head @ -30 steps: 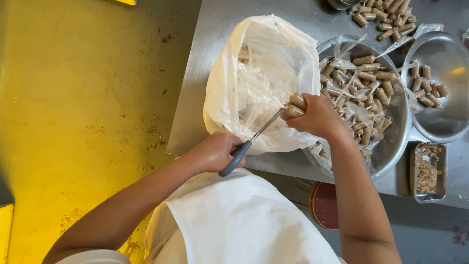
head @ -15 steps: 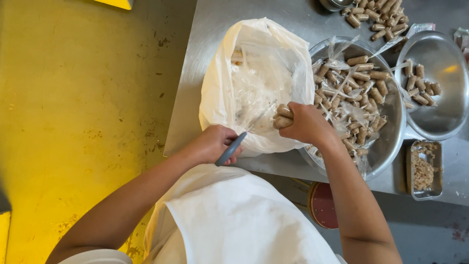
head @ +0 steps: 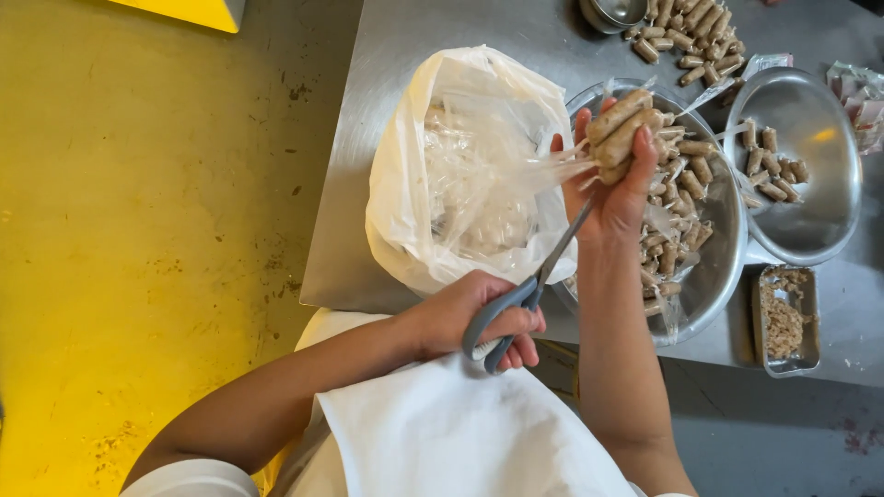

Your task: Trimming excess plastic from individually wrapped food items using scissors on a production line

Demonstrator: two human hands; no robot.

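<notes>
Yellow floor on one side, and a steel table (head: 387,110) taking up the rest of the view from above. Biggest thing on it is a white plastic bag (head: 433,184) stuffed with clear wrappers, just beside a big steel bowl (head: 727,267) full of little brown sausages, many wrapped in film. A smaller bowl (head: 810,166) sits to the right with a few bare ones, plus a small tray (head: 787,322) of crumbs near the table edge. The right hand (head: 612,198) is closed around a bunch of sausages (head: 622,129), held up over the big bowl's rim, clear film trailing toward the bag. The left hand (head: 470,317) grips grey-handled scissors (head: 529,290), blades pointing up at that film. Looks like the unwrapping step; I'd say the next snip needs the blades on the film only, clear of fingers.
</notes>
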